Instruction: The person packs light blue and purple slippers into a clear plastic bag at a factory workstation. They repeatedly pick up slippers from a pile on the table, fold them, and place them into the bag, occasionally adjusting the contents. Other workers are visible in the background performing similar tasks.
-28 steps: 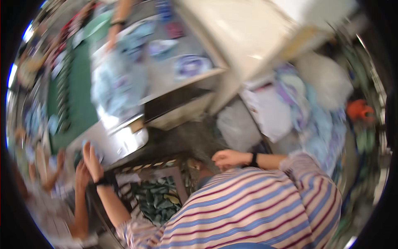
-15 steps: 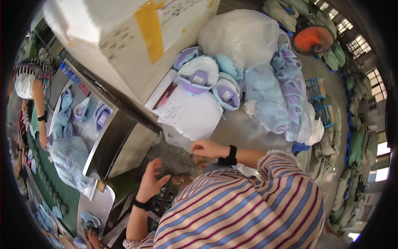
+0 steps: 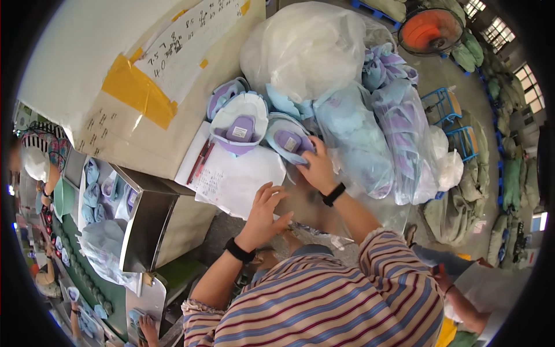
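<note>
"What is the right hand (image 3: 319, 172) doing?"

"Its fingers are grasping the near rim of a pale-blue and purple fabric shoe upper (image 3: 285, 139), which is lying back from the near edge of the table (image 3: 303, 202), just right of a white paper sheet (image 3: 240, 173)."

"And the left hand (image 3: 260, 218)?"

"It is hovering by that edge, fingers spread and released. A clear plastic bag (image 3: 354, 141) of pale-blue pieces is lying right of the upper."
</note>
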The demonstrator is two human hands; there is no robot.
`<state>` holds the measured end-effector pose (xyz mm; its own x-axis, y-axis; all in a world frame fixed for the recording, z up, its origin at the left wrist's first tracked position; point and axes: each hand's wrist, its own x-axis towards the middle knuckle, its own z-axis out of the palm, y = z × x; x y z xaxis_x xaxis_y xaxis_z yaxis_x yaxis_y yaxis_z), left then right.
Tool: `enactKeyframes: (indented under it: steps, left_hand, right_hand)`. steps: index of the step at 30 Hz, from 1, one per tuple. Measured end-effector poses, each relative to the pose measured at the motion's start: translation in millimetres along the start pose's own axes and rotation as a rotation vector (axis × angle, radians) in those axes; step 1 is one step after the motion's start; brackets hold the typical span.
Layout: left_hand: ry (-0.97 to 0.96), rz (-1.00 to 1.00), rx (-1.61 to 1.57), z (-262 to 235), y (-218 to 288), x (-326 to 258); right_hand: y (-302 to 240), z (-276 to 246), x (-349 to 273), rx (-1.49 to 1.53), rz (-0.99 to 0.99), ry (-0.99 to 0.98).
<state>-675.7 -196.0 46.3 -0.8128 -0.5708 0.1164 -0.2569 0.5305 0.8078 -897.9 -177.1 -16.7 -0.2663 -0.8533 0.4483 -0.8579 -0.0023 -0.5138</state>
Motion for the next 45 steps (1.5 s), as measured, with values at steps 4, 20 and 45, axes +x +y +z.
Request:
enactKeyframes:
  steps: [4, 20, 45]
  left_hand:
    - [0.135, -0.199, -0.251, -3, -3, -6]
    - [0.278, -0.292, -1.231, 25, -14, 26]
    - [1.432, -0.663, -0.242, -73, 48, -273]
  right_hand:
    - [-11, -38, -14, 0.811, 0.384, -0.194]
    - [-9, -33, -31, 1.978, 0.547, -0.473]
    - [-317, 59, -7, 1.288, 0.188, -1.134]
